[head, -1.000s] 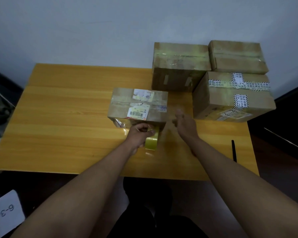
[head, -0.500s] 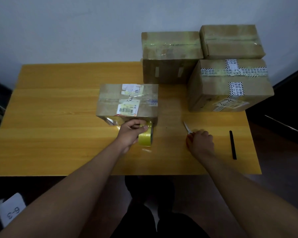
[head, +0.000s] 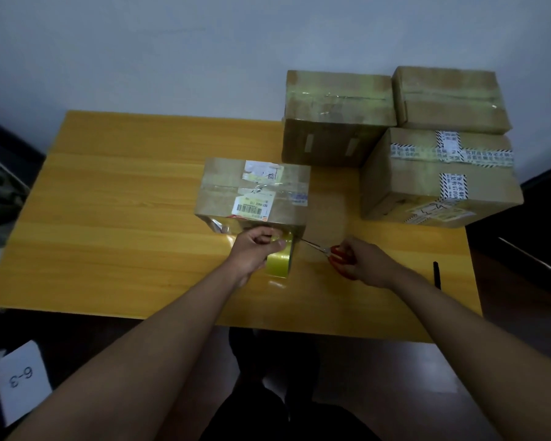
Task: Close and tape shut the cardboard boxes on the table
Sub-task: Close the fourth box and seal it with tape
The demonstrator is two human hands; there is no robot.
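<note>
A small closed cardboard box [head: 223, 198] with shipping labels sits in the middle of the wooden table [head: 109, 218]. My left hand [head: 255, 249] grips a yellowish tape roll [head: 279, 264] held against the box's near side, where shiny tape clings to the lower edge. My right hand [head: 361, 261] holds red-handled scissors [head: 326, 249] by the handles. Their blades point left, with the tips reaching the tape between roll and box.
Three bigger taped boxes stand at the table's back right: one [head: 334, 122] by the wall, one [head: 436, 183] nearer, one [head: 449, 97] on top of it. A black pen [head: 437, 275] lies near the right edge. A "6-3" card [head: 21, 380] lies on the floor.
My right hand went to the table on the right, picked up the scissors and brought the blades to the tape by the roll. My left hand kept its grip on the roll.
</note>
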